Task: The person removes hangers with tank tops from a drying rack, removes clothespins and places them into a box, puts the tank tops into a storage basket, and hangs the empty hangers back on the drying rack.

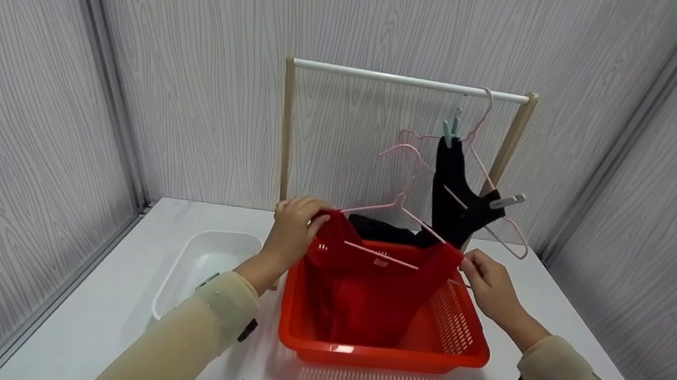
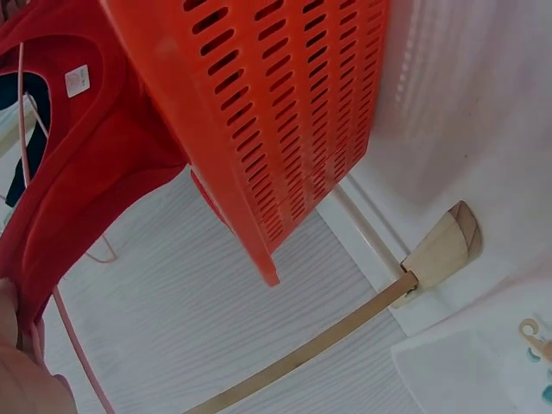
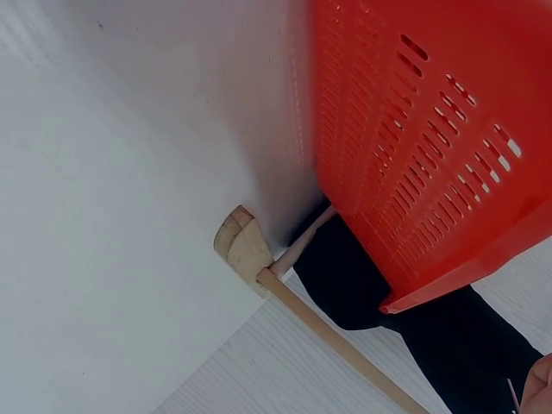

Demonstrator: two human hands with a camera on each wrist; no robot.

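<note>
A red sleeveless top [image 1: 375, 303] hangs from a pink hanger [image 1: 399, 201], its lower part down inside the red basket [image 1: 380, 358]. My left hand [image 1: 299, 226] pinches one shoulder of the top at the hanger's left end. At the opposite shoulder, my right hand [image 1: 491, 287] grips the cloth by the hanger's right end. The hanger's hook stands above, clear of the rail. In the left wrist view, a small white label [image 2: 77, 81] shows inside the neckline, and fingers [image 2: 26, 384] hold the strap. Only a sliver of the right hand [image 3: 539, 392] shows in its wrist view.
Behind the basket stands a rack with a white rail [image 1: 382, 75] and wooden legs. On it, another pink hanger [image 1: 485, 114] carries a black garment [image 1: 451, 180] clipped by a green clothespin [image 1: 451, 131] and a grey clothespin [image 1: 507, 202]. At left sits a white tub [image 1: 168, 279].
</note>
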